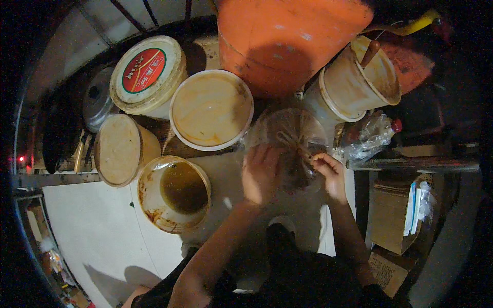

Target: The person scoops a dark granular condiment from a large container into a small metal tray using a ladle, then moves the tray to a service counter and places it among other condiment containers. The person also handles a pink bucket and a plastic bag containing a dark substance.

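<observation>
Before me is a clear plastic-covered round container [292, 127], blurred, with what looks like a tan tie or band [290, 142] across its top. The fingers of my right hand [329, 173] pinch at that tie near the container's right edge. My left hand [262, 173] lies against the container's left side, its fingers blurred, so its hold cannot be told. To the left, an open tub [173, 194] holds dark greenish-brown liquid and has brown stains on its inner wall. A lidded white tub [211, 109] stands behind it.
A large orange plastic vessel [277, 46] rises at the back. Back left are a tub with a red label [144, 71] and another lidded tub [117, 150]. Stacked tubs [358, 77] with a wooden-handled tool [370, 54] and a clear plastic bottle [369, 136] stand right. A cardboard box [391, 215] lies lower right.
</observation>
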A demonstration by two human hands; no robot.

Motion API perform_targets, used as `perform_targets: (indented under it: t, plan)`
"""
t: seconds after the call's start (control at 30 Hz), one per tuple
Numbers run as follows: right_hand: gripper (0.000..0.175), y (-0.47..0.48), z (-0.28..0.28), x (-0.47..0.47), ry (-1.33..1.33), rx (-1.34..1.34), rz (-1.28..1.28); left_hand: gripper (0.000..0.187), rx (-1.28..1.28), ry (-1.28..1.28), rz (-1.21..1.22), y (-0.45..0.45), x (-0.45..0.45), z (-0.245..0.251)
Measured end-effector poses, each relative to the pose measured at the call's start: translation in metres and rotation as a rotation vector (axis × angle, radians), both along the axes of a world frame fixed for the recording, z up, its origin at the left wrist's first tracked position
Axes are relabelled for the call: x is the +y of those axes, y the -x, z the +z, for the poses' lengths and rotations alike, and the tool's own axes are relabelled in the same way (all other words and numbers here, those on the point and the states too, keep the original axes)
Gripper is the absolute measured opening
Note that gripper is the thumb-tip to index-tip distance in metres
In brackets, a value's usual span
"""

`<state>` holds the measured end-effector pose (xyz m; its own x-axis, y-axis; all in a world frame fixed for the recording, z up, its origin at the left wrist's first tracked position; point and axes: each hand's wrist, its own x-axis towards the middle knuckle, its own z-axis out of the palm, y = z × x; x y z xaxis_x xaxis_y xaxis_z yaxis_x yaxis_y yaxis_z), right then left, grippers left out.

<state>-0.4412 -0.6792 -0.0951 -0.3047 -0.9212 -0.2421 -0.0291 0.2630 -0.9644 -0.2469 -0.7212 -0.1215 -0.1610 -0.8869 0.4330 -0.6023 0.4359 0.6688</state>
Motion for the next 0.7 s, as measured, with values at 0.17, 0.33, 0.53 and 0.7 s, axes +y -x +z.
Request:
perform_targets:
  t: [0.17, 0.33, 0.53, 0.7]
  plan:
    - [0.017, 0.009, 0.010, -0.001, 0.029, -0.202, 0.048, 0.016, -0.090, -0.138, -0.018, 0.034, -0.017, 0.005]
    - [0.015, 0.000, 0.018, 0.003, 0.000, -0.123, 0.005, 0.015, -0.110, -0.228, -0.060, 0.045, -0.025, -0.001]
    - [0.011, 0.005, 0.031, -0.019, -0.010, 0.234, 0.221, 0.026, -0.161, -0.586, -0.181, 0.040, -0.035, 0.019]
    - [0.008, -0.008, 0.039, -0.057, 0.325, 0.699, 0.332, 0.029, -0.237, -0.618, -0.177, 0.051, -0.037, 0.002]
